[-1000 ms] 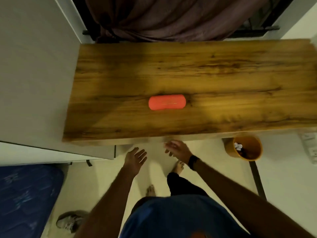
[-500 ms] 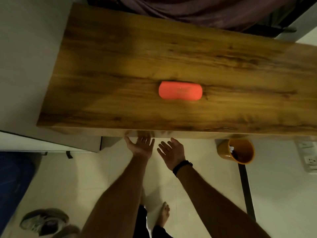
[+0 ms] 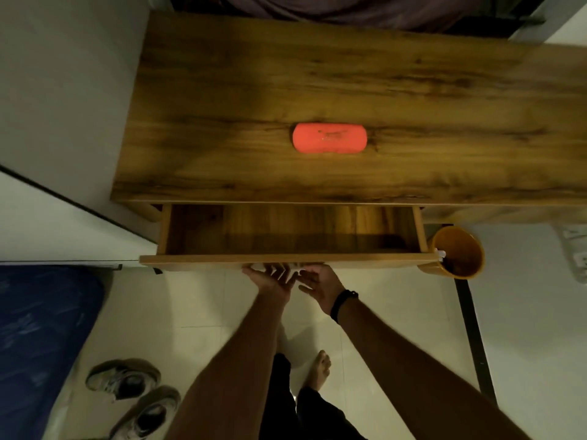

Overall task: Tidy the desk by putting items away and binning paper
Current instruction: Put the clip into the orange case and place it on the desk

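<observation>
A red-orange oblong case (image 3: 329,142) lies flat in the middle of the wooden desk (image 3: 317,68). Below the desk's front edge a wide drawer (image 3: 222,258) stands pulled out, and the part of its inside that shows holds nothing. My left hand (image 3: 270,279) and my right hand (image 3: 319,284) are side by side just under the middle of the drawer front. Their fingers reach up to its lower edge, with the tips hidden beneath it. An orange bin (image 3: 473,249) with a bit of white paper (image 3: 441,255) inside stands at the drawer's right end.
A black desk leg (image 3: 470,328) runs down the floor on the right. Two grey shoes (image 3: 133,398) lie on the tiles at lower left beside a blue mattress (image 3: 41,344). My bare foot (image 3: 319,369) is below the hands. A dark curtain (image 3: 317,7) hangs behind the desk.
The drawer, shut before, now stands pulled out toward me. Both hands rose from below the desk edge to the drawer front and moved back with it.
</observation>
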